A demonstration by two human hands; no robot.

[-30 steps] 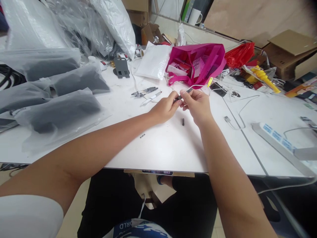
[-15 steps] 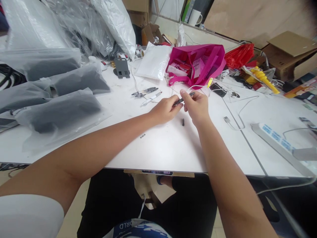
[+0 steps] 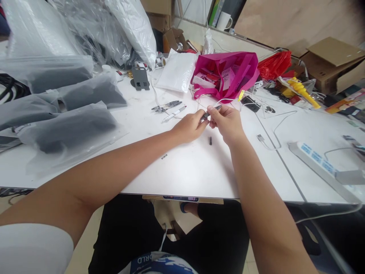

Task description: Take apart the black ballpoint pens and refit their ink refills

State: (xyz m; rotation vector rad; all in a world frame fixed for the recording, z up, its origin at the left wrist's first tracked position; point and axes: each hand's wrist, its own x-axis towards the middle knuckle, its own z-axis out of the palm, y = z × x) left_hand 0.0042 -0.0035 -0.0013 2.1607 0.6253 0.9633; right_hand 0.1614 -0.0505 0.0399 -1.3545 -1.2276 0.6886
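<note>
White worktable (image 3: 185,171), cluttered along its far edge. Far left: grey items in frosted plastic bags (image 3: 68,125). Centre-left: a bunch of pens (image 3: 167,105) lying near the hands. Left hand (image 3: 189,127) pinches one end of a dark pen (image 3: 210,112), held just above the table; right hand (image 3: 226,121) closed on its other end, fingertips meeting. Small black cap (image 3: 210,140) on the table just below them. Behind: magenta bag (image 3: 228,72). Right: white power strip (image 3: 316,158).

White letters "RLD" show on the blue garment (image 3: 159,264) at the bottom edge; the pink bag's (image 3: 245,66) tags are illegible.
</note>
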